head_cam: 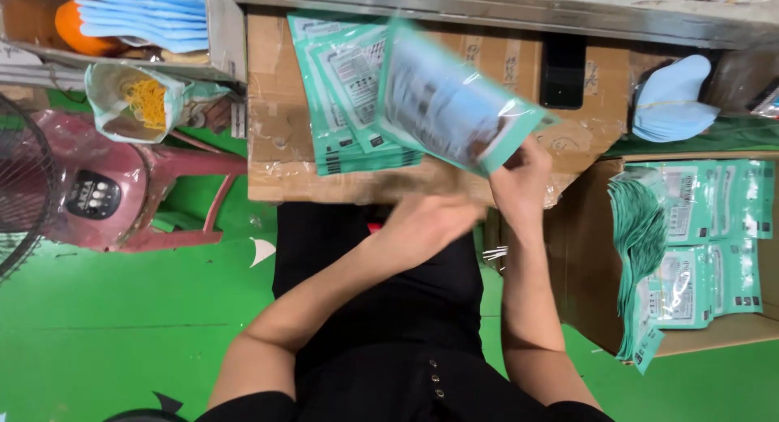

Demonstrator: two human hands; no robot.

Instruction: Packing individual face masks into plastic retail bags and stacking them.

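The right hand [519,178] pinches one teal packet [454,105] by its near corner above the cardboard box [276,146], just right of the packet stack [345,105] — the left hand [422,223], blurred, grip unreadable — so the slick film could slip free.

both forearms reach up mid-frame; left hand [422,223] motion-blurred at centre, right hand [519,183] raised just right, fingers pinched.
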